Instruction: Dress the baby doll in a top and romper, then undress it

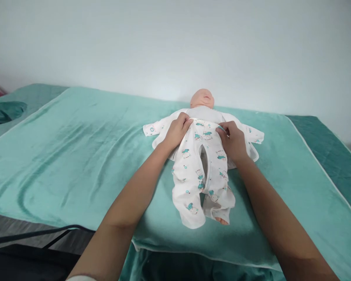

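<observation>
Doll (202,97) lies face-up on the blanket (76,148) toward the far side, left hand (177,130) and right hand (232,140) each with a pinched grip on the onesie (201,171) at its chest, so imo one uneven tug could slide the doll or bunch the fabric.

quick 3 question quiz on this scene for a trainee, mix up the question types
1. True or false: the doll lies face up on the teal towel.
2. Where are the left hand and right hand? A: at the doll's feet. B: on the printed sleepsuit at the chest. C: flat on the wall.
3. Which bare part of the doll shows at the end of one suit leg?

Key: 1 true. 2 B. 3 a foot.
</observation>
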Demonstrator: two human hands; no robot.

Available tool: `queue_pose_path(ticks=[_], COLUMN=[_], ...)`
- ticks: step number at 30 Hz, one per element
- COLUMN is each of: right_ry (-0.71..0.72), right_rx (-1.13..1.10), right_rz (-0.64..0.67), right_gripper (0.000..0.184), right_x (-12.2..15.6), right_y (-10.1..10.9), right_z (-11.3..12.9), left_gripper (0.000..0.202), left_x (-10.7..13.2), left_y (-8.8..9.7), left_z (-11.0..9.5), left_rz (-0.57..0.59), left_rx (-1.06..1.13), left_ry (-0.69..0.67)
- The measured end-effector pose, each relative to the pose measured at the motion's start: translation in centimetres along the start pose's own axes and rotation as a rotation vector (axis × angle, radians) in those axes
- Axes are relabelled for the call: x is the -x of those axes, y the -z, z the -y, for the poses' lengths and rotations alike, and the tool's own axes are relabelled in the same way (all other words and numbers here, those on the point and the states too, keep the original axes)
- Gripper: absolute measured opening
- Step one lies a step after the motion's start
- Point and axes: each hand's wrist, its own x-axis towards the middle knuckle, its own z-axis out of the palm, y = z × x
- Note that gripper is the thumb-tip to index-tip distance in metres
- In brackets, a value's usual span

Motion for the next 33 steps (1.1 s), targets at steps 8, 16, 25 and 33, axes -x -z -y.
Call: queue_pose_path(ticks=[8,16,25,33], right_ry=[-0.353,-0.173,-0.147,-0.235], right_rx=[-0.428,-0.349,-0.044,0.022], right_rz=[0.195,0.126,0.071,0.073], right_gripper=[0.029,0.032,0.029,0.035], right_x=[-4.4,-2.9,-4.8,-8.2], right_y=[-1.9,-1.0,-1.9,-4.0], right_z=[-3.6,-2.6,-3.0,-5.9], left_gripper=[0.026,0.026,0.019,0.017], left_x=[-1.5,0.0,-3.3,-6.8], left_y=[-0.5,0.4,0.0,-1.2], left_z=[1.8,1.1,1.6,3.7], left_rz=[0.015,0.005,0.024,-0.011], left_rx=[0.262,0.126,-0.044,-0.027], left_ry=[0.175,-0.121,0.017,0.11])
